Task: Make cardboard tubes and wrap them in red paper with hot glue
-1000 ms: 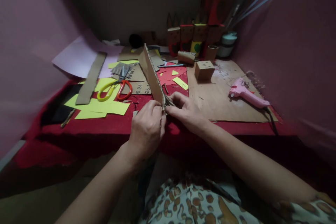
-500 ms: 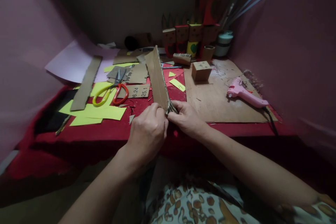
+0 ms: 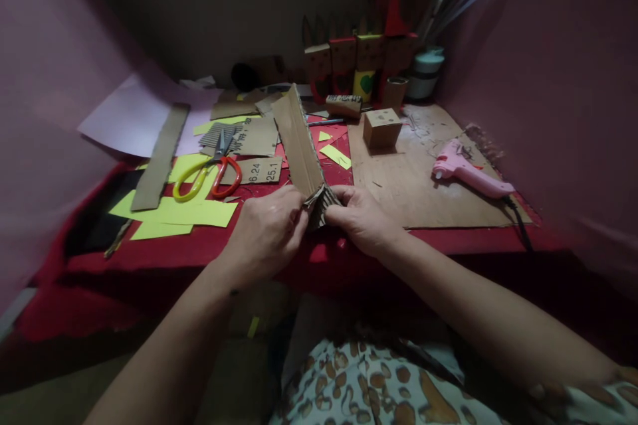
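Observation:
A long brown cardboard strip (image 3: 298,139) stands on edge and runs away from me over the red table. My left hand (image 3: 266,234) pinches its near end from the left. My right hand (image 3: 363,219) grips the same end from the right. Between my fingers the near end is bent back, and its ribbed corrugated side shows. Both hands sit at the table's front edge.
Yellow-and-orange scissors (image 3: 209,169) lie left on yellow paper (image 3: 174,211). A flat cardboard strip (image 3: 160,155) is further left. A pink glue gun (image 3: 468,172) rests on a brown board (image 3: 423,179) with a small cardboard box (image 3: 381,127). Decorated cardboard figures (image 3: 349,66) stand at the back.
The near end of the strip has been folded back between my fingers, showing the ribbed side. My hands have spread slightly apart.

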A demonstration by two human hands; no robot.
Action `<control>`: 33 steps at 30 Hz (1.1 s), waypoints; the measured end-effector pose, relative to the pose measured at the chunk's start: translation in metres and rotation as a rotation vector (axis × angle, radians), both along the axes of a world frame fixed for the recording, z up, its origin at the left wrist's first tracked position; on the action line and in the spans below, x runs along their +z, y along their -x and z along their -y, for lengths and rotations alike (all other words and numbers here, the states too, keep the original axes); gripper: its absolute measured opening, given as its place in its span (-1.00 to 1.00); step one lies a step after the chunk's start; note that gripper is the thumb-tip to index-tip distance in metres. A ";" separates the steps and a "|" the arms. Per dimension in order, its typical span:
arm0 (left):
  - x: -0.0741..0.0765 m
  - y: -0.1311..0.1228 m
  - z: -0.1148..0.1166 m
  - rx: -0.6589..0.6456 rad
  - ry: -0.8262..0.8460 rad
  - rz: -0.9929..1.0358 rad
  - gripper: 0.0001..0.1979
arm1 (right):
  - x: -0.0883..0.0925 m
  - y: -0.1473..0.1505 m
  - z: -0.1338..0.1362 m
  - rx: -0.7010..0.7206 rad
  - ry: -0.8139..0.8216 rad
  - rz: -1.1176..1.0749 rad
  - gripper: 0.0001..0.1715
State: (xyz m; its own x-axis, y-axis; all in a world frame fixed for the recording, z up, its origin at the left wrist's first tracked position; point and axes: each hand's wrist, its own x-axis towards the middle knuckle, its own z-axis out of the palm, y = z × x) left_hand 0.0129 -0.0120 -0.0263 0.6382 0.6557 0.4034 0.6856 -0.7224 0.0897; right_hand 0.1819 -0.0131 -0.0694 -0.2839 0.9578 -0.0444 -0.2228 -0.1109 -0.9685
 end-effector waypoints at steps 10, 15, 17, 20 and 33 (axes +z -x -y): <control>-0.024 -0.018 0.018 0.274 -0.269 0.089 -0.86 | 0.004 0.012 -0.001 -0.088 -0.069 0.068 -0.82; -0.054 -0.021 0.022 0.286 -0.496 0.123 -0.64 | 0.003 0.013 -0.005 -0.082 -0.112 -0.045 -0.84; -0.056 -0.018 0.019 0.230 -0.578 0.096 -0.67 | 0.003 0.012 -0.006 -0.076 -0.114 -0.057 -0.83; -0.052 -0.013 0.016 0.152 -0.598 0.056 -0.72 | 0.001 0.011 -0.007 -0.081 -0.077 -0.040 -0.85; -0.030 -0.004 0.000 -0.017 -0.357 0.052 -0.74 | -0.002 0.007 -0.012 -0.035 0.166 -0.291 -0.62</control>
State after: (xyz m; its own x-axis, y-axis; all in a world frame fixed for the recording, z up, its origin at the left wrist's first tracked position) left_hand 0.0170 -0.0121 -0.0567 0.6207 0.4566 0.6374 0.6740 -0.7260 -0.1363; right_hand 0.1745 -0.0009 -0.0717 -0.2751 0.9536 -0.1225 -0.4941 -0.2496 -0.8328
